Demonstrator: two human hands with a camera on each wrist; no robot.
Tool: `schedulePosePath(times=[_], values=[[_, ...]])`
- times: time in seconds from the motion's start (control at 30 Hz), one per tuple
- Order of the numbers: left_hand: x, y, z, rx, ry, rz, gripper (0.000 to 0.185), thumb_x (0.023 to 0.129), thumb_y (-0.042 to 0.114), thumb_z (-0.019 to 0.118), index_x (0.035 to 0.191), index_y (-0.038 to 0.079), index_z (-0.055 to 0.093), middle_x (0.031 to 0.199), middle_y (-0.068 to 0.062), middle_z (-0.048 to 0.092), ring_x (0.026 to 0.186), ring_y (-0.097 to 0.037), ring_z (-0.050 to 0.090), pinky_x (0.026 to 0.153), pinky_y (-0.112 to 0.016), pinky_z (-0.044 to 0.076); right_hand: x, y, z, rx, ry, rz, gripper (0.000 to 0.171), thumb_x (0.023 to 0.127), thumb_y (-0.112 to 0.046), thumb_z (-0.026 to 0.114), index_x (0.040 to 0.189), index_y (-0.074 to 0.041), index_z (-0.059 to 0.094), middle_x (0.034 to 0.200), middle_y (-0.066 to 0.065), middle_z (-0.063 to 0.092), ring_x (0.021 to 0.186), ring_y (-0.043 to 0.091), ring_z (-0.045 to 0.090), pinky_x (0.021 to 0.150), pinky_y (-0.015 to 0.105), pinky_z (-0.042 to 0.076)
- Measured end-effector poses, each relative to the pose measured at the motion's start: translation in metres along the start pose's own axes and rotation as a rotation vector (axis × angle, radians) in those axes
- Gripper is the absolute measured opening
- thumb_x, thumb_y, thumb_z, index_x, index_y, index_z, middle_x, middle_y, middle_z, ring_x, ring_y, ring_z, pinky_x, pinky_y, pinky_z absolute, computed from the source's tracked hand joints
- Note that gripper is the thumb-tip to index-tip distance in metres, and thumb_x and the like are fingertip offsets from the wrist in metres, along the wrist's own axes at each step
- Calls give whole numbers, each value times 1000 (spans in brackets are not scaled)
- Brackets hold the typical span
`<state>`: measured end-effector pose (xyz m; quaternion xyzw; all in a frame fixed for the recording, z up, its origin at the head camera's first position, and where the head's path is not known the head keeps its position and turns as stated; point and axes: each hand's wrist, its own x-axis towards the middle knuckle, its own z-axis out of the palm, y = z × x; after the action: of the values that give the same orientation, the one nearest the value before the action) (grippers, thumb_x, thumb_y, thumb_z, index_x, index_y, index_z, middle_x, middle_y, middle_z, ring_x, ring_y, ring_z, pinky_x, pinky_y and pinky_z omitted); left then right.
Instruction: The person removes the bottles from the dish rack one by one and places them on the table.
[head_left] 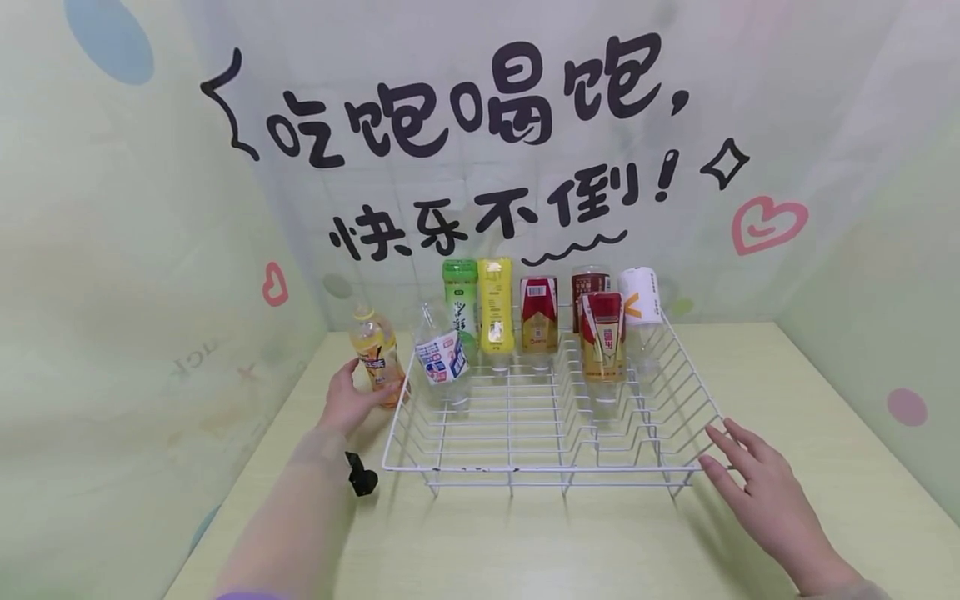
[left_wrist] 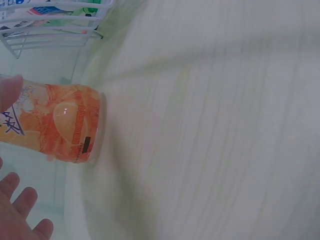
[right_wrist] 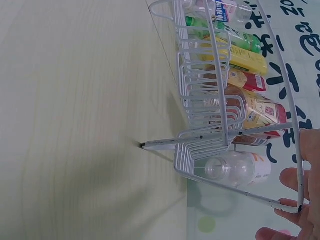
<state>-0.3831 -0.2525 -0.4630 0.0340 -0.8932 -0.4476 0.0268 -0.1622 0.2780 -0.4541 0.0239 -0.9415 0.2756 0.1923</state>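
Gripping an orange-labelled bottle (head_left: 377,354) with the left hand (head_left: 349,402) near the back left corner of the worktop (head_left: 495,550), just beside a white wire rack (head_left: 480,470) of upturned bottles (head_left: 496,308); resting the right hand (head_left: 774,496), loosely extended, against the rack's front right corner.

A clear plastic bottle (head_left: 377,352) with yellow-orange printed label is upright, just beside the left side of a white rectangular metal-wire rack (head_left: 540,470). This rack stands on the pale wood-grain tabletop (head_left: 525,546); its front rim shows small dark spots.
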Motion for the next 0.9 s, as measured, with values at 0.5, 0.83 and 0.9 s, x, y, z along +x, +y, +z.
schedulePosePath(times=[0.5, 0.83, 0.9], values=[[-41, 21, -44, -19, 57, 113, 87, 89, 37, 67, 153, 7, 16, 152, -23, 16, 137, -41, 20, 107, -58, 26, 0, 2, 0, 8, 8, -12, 51, 97, -31, 57, 138, -1, 50, 141, 25, 41, 119, 58, 35, 87, 70, 31], [-64, 77, -50, -149, 99, 139, 75, 91, 35, 65, 148, 4, 26, 148, -17, 27, 131, -36, 30, 98, -49, 39, 0, 2, 1, 22, -11, -7, 52, 98, -31, 55, 138, 1, 49, 142, 27, 39, 119, 59, 33, 87, 70, 30], [-69, 91, -46, -198, 64, 121, 72, 92, 32, 64, 147, 2, 28, 147, -18, 30, 129, -35, 33, 98, -48, 40, 0, 2, 1, 23, -19, -4, 52, 98, -31, 55, 138, 1, 48, 142, 27, 38, 120, 59, 32, 87, 70, 29]])
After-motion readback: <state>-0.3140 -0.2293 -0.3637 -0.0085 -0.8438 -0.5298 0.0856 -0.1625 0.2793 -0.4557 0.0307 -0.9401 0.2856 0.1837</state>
